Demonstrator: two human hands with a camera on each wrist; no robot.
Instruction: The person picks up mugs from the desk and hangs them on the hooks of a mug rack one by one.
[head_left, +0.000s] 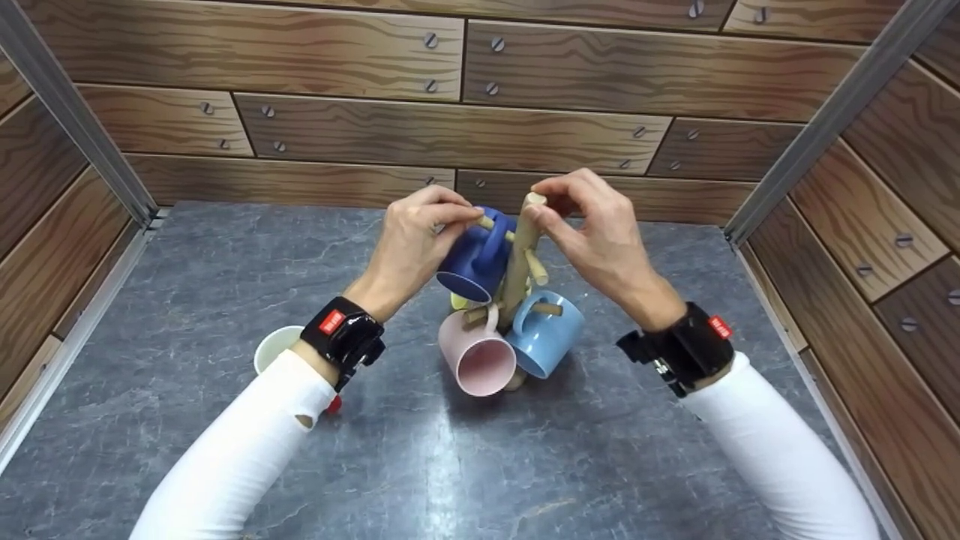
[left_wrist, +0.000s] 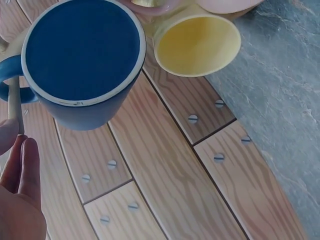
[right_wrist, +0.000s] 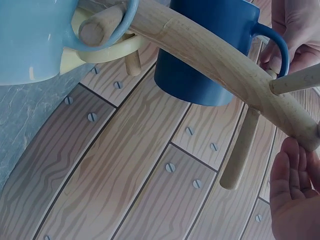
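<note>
A wooden mug tree (head_left: 515, 281) stands at the centre of the head view. My right hand (head_left: 596, 229) grips the top of its trunk between thumb and fingers. On an upper peg hangs a dark blue mug (head_left: 466, 259), its handle looped over the wood. Thumb and fingertips of my left hand (head_left: 409, 244) pinch the end of that peg (left_wrist: 15, 107), beside the mug. Lower down hang a pink mug (head_left: 459, 337) and a light blue mug (head_left: 553, 339). Mostly hidden behind them in the head view, a yellow mug (left_wrist: 197, 47) shows clearly in the left wrist view. A bare peg (right_wrist: 240, 155) sticks out near the trunk's top.
A pale cup (head_left: 275, 347) sits on the grey marbled tabletop (head_left: 637, 465) to the left, partly behind my left forearm. Close to that sleeve lies a small red object (head_left: 334, 405), mostly covered. Wood-patterned walls (head_left: 337, 127) enclose the back and both sides.
</note>
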